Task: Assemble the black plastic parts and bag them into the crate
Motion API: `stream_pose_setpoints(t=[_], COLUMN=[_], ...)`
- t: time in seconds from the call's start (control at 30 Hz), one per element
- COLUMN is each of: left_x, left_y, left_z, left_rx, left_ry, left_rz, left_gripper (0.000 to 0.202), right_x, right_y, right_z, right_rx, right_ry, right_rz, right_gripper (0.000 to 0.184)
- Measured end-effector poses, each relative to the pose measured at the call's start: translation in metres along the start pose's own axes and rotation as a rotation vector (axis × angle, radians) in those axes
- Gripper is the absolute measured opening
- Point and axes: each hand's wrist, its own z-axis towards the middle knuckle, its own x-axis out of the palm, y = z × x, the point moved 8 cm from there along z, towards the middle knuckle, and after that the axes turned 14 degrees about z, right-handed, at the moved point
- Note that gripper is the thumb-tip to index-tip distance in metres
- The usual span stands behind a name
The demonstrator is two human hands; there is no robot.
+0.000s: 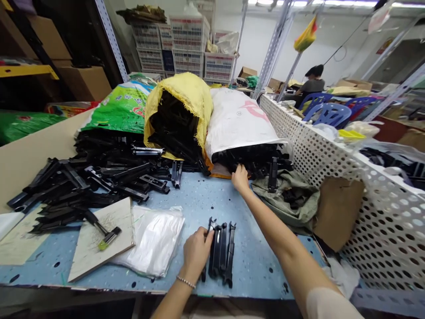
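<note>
My left hand (196,250), with a beaded bracelet at the wrist, is closed around a slim black clip-like part (211,224) at the front of the table. Right beside it, several similar black parts (223,252) lie side by side, roughly upright in view. My right hand (240,177) reaches to the mouth of a white sack (241,117) filled with black parts (255,157). Its fingers are curled at the sack's lower edge; their tips are partly hidden among the dark pieces, so what they grip cannot be made out.
Left of my hands lie a plastic bag stack (152,239), a board (99,239) with a hammer-like tool (104,230), and a heap of black parts (109,177). Yellow (189,93) and green (121,106) sacks stand behind. A perforated panel (332,164) borders the right; a person (314,82) sits beyond.
</note>
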Motion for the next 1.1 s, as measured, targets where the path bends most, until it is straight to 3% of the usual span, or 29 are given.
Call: stream_pose_setpoints(t=[0.1, 0.2, 0.3, 0.4, 0.47, 0.53, 0.7, 0.8, 0.87, 0.97, 1.1], left_x=[-0.003, -0.014, -0.014, -0.005, -0.003, -0.008, -0.026, -0.033, -0.037, -0.046, -0.053], left_y=[0.000, 0.002, -0.004, -0.024, -0.038, -0.047, -0.057, -0.058, -0.055, -0.047, -0.038], left_z=[-0.003, 0.008, 0.028, 0.045, 0.049, 0.044, 0.006, -0.007, -0.005, 0.007, 0.020], left_rx=[0.066, 0.074, -0.013, -0.118, -0.146, -0.139, -0.065, -0.031, -0.021, -0.029, -0.021], left_ry=[-0.049, -0.067, 0.000, 0.093, 0.128, 0.159, 0.257, 0.276, 0.248, 0.163, 0.116], left_rz=[-0.071, -0.273, -0.556, -0.899, -1.013, -1.004, -0.862, -0.761, -0.704, -0.663, -0.625], left_gripper=[0.019, 0.023, 0.035, 0.069, 0.076, 0.070, 0.068, 0.068, 0.068, 0.064, 0.053], right_x=[-0.003, 0.005, 0.017, 0.022, 0.019, 0.008, -0.021, -0.012, -0.004, 0.010, 0.024], right_y=[-0.012, -0.017, -0.014, 0.001, 0.029, 0.048, 0.065, 0.082, 0.085, 0.078, 0.079], right_z=[0.029, 0.012, -0.048, -0.129, -0.175, -0.195, -0.153, -0.136, -0.131, -0.146, -0.204], right_rx=[0.060, 0.035, -0.039, -0.147, -0.385, -0.524, -0.630, -0.781, -0.732, -0.573, -0.724], right_ry=[-0.001, 0.034, 0.071, 0.115, 0.195, 0.230, 0.029, 0.053, 0.081, 0.172, 0.256], right_rz=[-0.011, 0.022, 0.080, 0.138, 0.254, 0.358, 0.262, 0.181, 0.200, 0.226, 0.127], right_gripper=[0.030, 0.021, 0.023, 0.022, 0.028, 0.027, 0.032, 0.032, 0.036, 0.042, 0.040])
